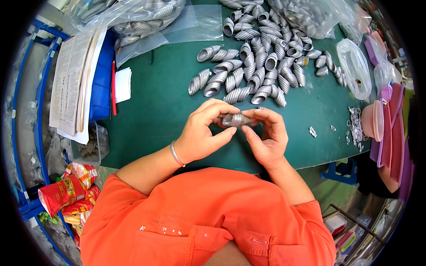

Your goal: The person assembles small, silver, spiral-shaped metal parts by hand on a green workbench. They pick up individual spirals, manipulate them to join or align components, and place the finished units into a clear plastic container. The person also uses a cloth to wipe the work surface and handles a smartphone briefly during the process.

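Note:
A short grey spiral-ridged tube (235, 119) is held between my two hands above the near part of the green table. The fingers and thumb of my left hand (205, 126) are closed around its left end, where the slanted opening shows. On its right end, the thumb and fingertips of my right hand (268, 135) pinch it. Just beyond my hands lies a loose pile of like spiral tubes (261, 53), silvery and open at slanted ends. One tube (237, 95) rests close to my left fingers.
Clear plastic bags of tubes (146, 22) stand at the far side. On the left are a blue bin (101, 80) with papers, a red pencil (114, 88) and white slips (123, 85). Small metal bits (355, 126) and a pink tub (372, 120) sit at right.

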Demonstrator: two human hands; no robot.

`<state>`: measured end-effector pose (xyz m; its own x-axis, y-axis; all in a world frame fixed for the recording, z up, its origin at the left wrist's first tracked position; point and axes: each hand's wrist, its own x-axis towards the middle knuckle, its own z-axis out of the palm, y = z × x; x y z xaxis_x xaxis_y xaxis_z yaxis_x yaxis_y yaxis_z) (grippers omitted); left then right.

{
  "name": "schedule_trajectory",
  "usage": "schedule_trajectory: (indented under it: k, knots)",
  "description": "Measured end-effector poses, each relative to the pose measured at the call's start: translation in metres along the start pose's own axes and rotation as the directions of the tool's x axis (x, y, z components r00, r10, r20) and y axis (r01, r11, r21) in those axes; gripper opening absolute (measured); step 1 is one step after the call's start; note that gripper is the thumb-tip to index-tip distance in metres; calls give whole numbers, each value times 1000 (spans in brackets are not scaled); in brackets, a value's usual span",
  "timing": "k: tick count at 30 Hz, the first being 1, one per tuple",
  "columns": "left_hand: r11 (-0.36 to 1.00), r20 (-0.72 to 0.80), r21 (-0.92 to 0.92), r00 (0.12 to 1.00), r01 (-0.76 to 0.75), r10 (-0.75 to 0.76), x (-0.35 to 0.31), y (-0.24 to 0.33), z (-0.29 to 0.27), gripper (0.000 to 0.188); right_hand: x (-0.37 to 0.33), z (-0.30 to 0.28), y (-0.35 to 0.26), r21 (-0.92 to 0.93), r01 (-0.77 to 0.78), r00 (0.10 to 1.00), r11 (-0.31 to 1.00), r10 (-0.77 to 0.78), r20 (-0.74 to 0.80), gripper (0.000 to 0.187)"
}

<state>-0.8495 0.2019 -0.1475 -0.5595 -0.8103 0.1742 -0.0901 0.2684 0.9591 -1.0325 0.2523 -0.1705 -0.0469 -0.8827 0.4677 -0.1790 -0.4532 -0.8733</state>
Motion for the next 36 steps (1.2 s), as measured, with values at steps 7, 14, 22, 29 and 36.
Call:
schedule_trajectory:
  k: [7, 14, 22, 29, 36]
  knots:
    - [946, 66, -264, 982, 188, -177, -1, -4, 5, 35, -2, 3, -1, 92, -44, 998, 995, 49, -50, 47]
    - [952, 115, -192, 969, 238, -219, -2, -2, 7, 35, 5, -3, -9, -34, -60, 998, 998, 61, 20, 23]
    - [968, -61, -219, 989, 120, -137, -2, -3, 5, 48, 86, -128, -16, -612, 93, 839, 785, -393, -376, 7]
    - [1000, -80, -22, 997, 12, -13, 1, 0, 2, 30, 106, -321, 37, -875, -437, 899, 207, 69, -433, 31]
    - [999, -73, 16, 997, 32, -31, -2, -3, 2, 21, 111, -330, 59, -867, -321, 822, -381, 342, -455, 51]
